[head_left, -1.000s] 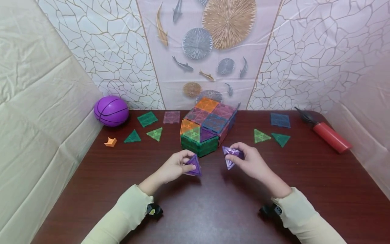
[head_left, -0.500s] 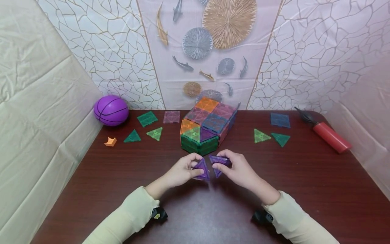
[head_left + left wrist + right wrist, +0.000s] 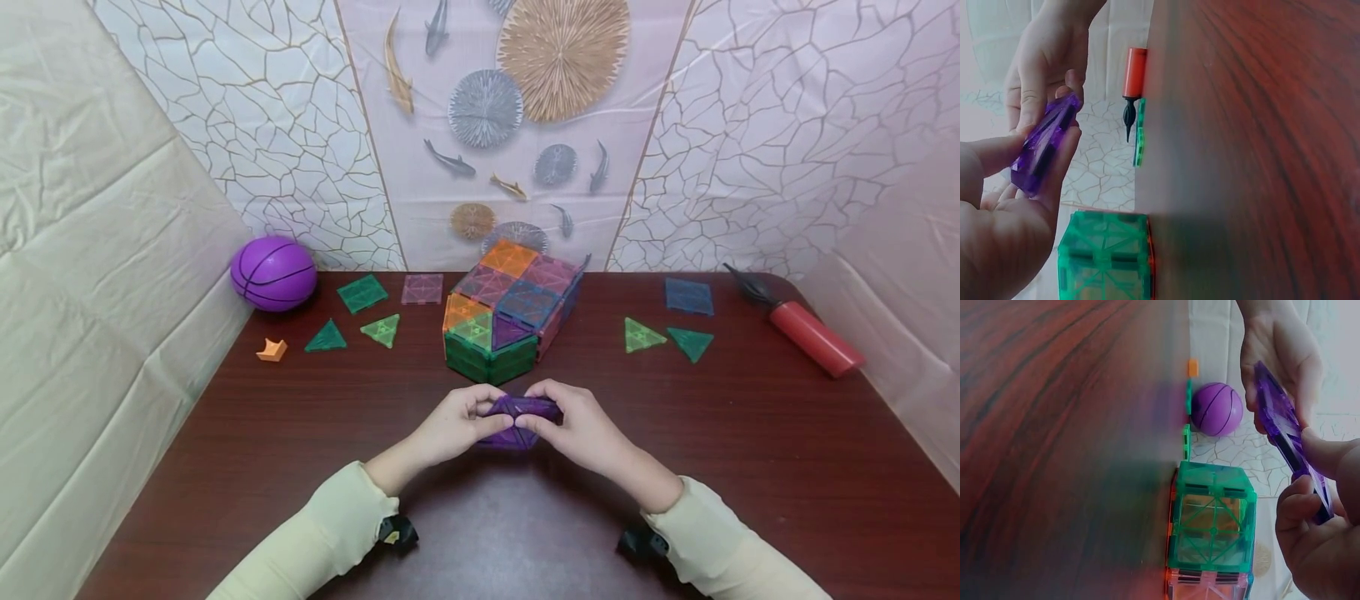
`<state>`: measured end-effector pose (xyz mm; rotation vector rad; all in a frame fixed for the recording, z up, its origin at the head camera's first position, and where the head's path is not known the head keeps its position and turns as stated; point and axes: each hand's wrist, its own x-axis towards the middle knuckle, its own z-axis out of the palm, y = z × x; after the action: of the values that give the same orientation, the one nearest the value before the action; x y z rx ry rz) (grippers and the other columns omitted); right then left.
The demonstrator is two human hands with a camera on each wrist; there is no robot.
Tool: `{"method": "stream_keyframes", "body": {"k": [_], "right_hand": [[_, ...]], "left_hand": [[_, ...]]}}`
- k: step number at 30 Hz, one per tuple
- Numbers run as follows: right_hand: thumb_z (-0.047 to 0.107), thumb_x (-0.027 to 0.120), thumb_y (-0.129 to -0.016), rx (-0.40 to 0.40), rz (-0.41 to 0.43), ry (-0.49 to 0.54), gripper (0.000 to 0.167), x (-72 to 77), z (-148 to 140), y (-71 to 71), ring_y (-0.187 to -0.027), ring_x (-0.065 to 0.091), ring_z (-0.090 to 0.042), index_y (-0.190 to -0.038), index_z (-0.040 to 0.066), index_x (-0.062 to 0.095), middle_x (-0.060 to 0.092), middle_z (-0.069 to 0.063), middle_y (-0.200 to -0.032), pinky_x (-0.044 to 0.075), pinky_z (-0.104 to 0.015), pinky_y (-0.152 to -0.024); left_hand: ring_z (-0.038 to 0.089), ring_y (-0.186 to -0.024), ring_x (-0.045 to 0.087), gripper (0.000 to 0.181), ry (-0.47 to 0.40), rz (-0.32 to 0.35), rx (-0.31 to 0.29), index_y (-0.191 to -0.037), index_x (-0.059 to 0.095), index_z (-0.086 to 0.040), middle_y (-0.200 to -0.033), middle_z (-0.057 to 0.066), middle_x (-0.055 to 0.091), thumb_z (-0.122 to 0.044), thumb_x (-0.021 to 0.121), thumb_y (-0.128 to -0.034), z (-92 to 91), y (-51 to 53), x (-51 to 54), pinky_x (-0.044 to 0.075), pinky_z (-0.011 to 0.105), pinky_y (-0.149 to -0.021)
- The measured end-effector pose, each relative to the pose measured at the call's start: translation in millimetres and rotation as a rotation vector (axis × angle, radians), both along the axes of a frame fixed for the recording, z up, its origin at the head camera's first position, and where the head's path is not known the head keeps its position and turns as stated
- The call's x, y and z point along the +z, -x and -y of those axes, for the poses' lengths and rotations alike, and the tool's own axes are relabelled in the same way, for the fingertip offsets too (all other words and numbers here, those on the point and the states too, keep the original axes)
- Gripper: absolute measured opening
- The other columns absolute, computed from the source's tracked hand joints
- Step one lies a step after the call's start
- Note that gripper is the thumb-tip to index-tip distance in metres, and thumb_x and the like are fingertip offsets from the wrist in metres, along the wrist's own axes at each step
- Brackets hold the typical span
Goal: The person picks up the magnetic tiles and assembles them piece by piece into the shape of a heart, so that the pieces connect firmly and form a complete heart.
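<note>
Both hands meet over the table in front of a built block of magnetic tiles (image 3: 489, 285). My left hand (image 3: 444, 427) pinches a translucent purple triangular magnetic tile (image 3: 498, 438) between thumb and fingers. Another purple triangular tile (image 3: 542, 407) is pinched by my right hand (image 3: 585, 427). The two tiles come together edge to edge or overlapping; the fingers partly hide the join. Seen from the right wrist, the purple tiles (image 3: 1277, 419) form one slanted, nearly flat strip above the table. Green tiles (image 3: 468, 357) make up the block's near walls; its top is orange, pink, blue, lime and purple.
Left of the block lie green and pink square tiles (image 3: 422, 289), triangular tiles (image 3: 382, 330), an orange piece (image 3: 272, 349) and a purple ball (image 3: 273, 273). To the right are a blue square tile (image 3: 689, 296), two triangles (image 3: 643, 335) and a red hand pump (image 3: 816, 337).
My hands have moved toward each other, the right one leftward and the left one rightward, bringing the two purple triangular tiles from apart into contact. The block stays where it was.
</note>
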<state>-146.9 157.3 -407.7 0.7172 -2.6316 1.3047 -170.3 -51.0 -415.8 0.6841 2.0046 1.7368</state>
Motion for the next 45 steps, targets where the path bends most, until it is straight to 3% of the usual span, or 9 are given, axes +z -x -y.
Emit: {"method": "stream_keyframes", "body": {"k": [7,11,15,21,29,36,45], "right_hand": [[0.019,0.073,-0.087,0.020,0.003,-0.026,0.024,2.7,-9,6.0,-0.069,0.054,-0.006,-0.106,0.006,0.066,0.066,0.001,-0.088,0.049,-0.023,-0.059],[0.020,0.071,-0.088,-0.002,0.016,-0.056,0.028,5.0,-25,16.3,-0.072,0.058,-0.008,-0.111,0.006,0.065,0.066,0.002,-0.086,0.051,-0.026,-0.065],[0.023,0.072,-0.088,-0.035,0.014,-0.107,0.031,6.2,-47,31.1,-0.077,0.059,-0.011,-0.114,0.007,0.064,0.066,0.003,-0.086,0.052,-0.035,-0.072],[0.030,0.073,-0.087,-0.134,0.034,-0.220,0.045,6.3,-82,58.9,-0.091,0.061,-0.024,-0.121,0.003,0.060,0.066,-0.011,-0.101,0.050,-0.045,-0.082],[0.030,0.073,-0.086,-0.246,0.101,-0.255,0.057,-8.3,-124,94.4,-0.112,0.052,-0.038,-0.130,0.000,0.052,0.055,-0.021,-0.121,0.043,-0.055,-0.092],[0.033,0.073,-0.086,-0.284,0.228,-0.292,0.071,-17.1,-144,111.9,-0.124,0.039,-0.042,-0.140,-0.001,0.041,0.042,-0.025,-0.135,0.036,-0.060,-0.099],[0.036,0.074,-0.084,-0.332,0.276,-0.356,0.084,-24.5,-150,124.8,-0.128,0.021,-0.047,-0.145,-0.006,0.034,0.032,-0.030,-0.144,0.019,-0.066,-0.102]], "left_hand": [[0.007,-0.063,0.055,0.014,0.045,-0.052,0.063,-0.099,0.063,0.004,-0.081,0.015,0.069,-0.009,0.062,-0.0932,-0.1,0.4,-2.8,0.043,0.018,-0.055],[0.005,-0.053,0.041,0.012,0.099,-0.114,0.112,-0.096,0.064,0.000,-0.063,0.002,0.053,-0.011,0.064,-0.0924,3.5,0.6,-3.7,0.033,0.019,-0.049],[0.005,-0.051,0.034,0.011,0.135,-0.139,0.153,-0.094,0.064,-0.003,-0.059,-0.005,0.039,-0.013,0.065,-0.0917,8.0,1.4,-4.4,0.030,0.020,-0.048],[0.005,-0.052,0.035,0.014,0.139,-0.139,0.182,-0.095,0.064,0.000,-0.061,-0.005,0.040,-0.013,0.066,-0.0912,12.1,3.7,-7.4,0.030,0.021,-0.049],[0.005,-0.051,0.033,0.014,0.127,-0.126,0.193,-0.095,0.063,0.001,-0.059,-0.005,0.040,-0.012,0.066,-0.0910,15.3,3.0,-7.2,0.028,0.021,-0.048],[0.005,-0.051,0.033,0.014,0.121,-0.120,0.193,-0.094,0.063,0.002,-0.059,-0.005,0.043,-0.012,0.065,-0.0917,18.2,4.0,-9.8,0.028,0.021,-0.047],[0.004,-0.053,0.035,0.013,0.111,-0.099,0.196,-0.094,0.062,0.002,-0.062,-0.003,0.049,-0.011,0.064,-0.0923,19.3,4.1,-11.6,0.028,0.021,-0.048]]}}
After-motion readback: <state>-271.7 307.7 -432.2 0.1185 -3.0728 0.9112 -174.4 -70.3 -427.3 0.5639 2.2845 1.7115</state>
